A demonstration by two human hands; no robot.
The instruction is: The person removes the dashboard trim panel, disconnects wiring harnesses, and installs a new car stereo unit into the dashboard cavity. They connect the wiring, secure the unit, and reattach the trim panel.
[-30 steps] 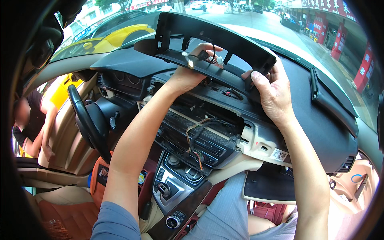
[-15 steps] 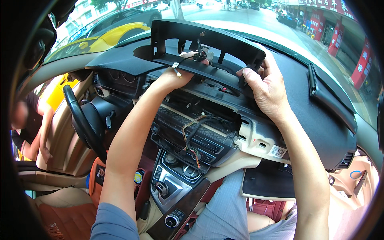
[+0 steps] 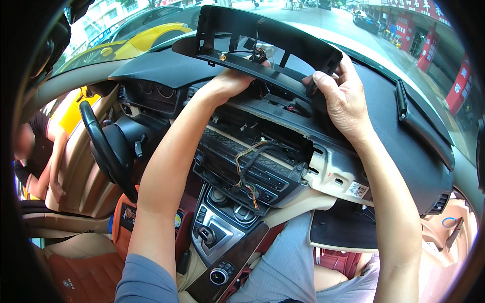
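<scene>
A black plastic dashboard screen frame [image 3: 217,30] with wide cut-outs is held tilted above the middle of the dashboard. My right hand [image 3: 344,96] grips its right end, thumb on the near side and fingers behind. My left hand [image 3: 235,83] reaches under the frame's lower bar, its fingers mostly hidden there. They are curled at a bunch of dark cables [image 3: 259,53] showing through the opening. A small gold-coloured connector [image 3: 223,57] rests by the frame's left part. Below, the dashboard's centre is opened up, with a loose wire harness [image 3: 242,166] hanging over the control panel.
The steering wheel [image 3: 103,151] is on the left, and a person [image 3: 43,146] sits outside the open driver's door. A gear lever [image 3: 206,233] stands on the console below. The glovebox [image 3: 343,230] hangs down on the right. The windshield curves close beyond the frame.
The frame has risen and shifted slightly right in the picture, with both hands following it. The small connector has moved from hanging by my left wrist to the frame's left part.
</scene>
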